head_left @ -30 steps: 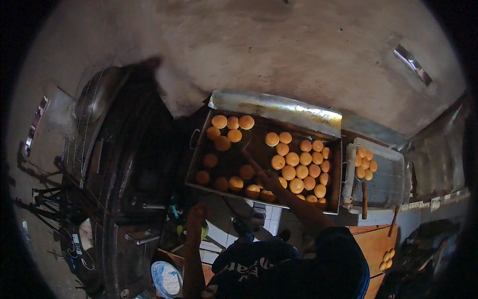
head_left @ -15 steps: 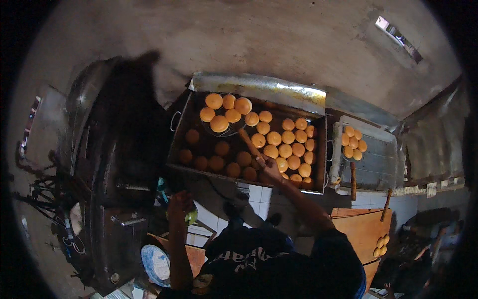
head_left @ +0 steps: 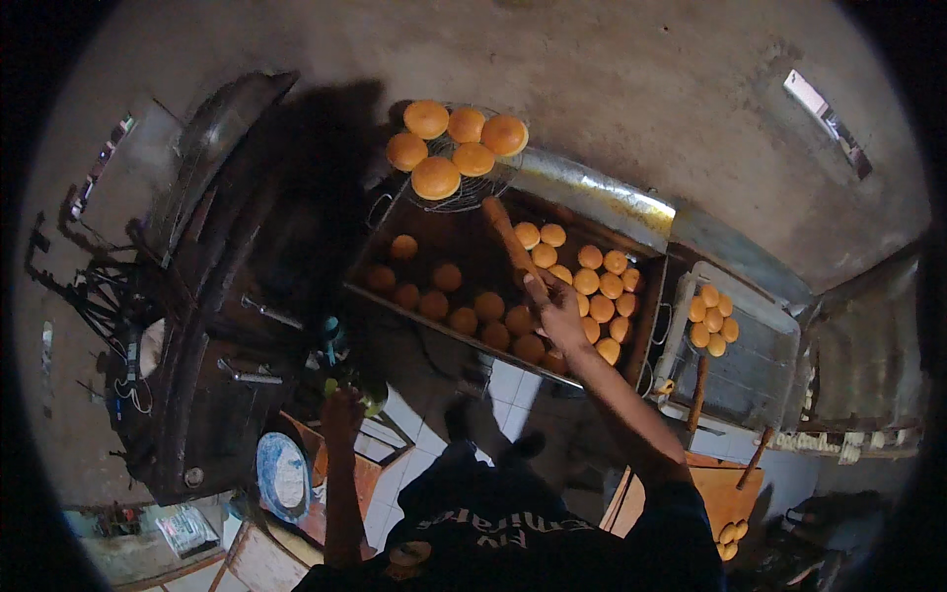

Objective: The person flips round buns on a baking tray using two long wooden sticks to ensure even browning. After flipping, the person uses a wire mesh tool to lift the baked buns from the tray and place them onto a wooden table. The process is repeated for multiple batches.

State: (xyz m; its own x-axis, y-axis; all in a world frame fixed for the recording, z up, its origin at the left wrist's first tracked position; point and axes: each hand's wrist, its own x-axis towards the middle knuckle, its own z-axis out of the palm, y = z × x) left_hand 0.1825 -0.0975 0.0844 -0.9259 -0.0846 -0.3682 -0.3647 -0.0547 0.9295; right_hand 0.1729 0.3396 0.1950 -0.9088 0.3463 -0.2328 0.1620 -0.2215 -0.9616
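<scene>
My right hand (head_left: 554, 311) is wrapped round the thick wooden handle of a wire skimmer (head_left: 508, 176). Several round golden doughnuts (head_left: 435, 179) rest on its wire mesh, raised over the far left corner of the rectangular fryer (head_left: 404, 304). In the fryer more doughnuts float: a tight cluster (head_left: 586, 281) on the right, and a shadowed row (head_left: 489, 305) along the near left side. My left hand (head_left: 342, 409) hangs low on the left, next to a bright green object (head_left: 372, 398). Dim light hides its fingers and whether they hold anything.
Right of the fryer stands a rack tray (head_left: 755, 340) with several doughnuts (head_left: 712, 320), a wooden stick (head_left: 698, 395) at its near edge. A wooden board (head_left: 725, 483) lies nearer, with more doughnuts. At lower left are a blue-white basin (head_left: 283, 476) and dark cabinet (head_left: 237, 345).
The loaded skimmer has risen and moved away from me, from inside the fryer to over its far left corner. The whole view has turned slightly. My left hand stays low.
</scene>
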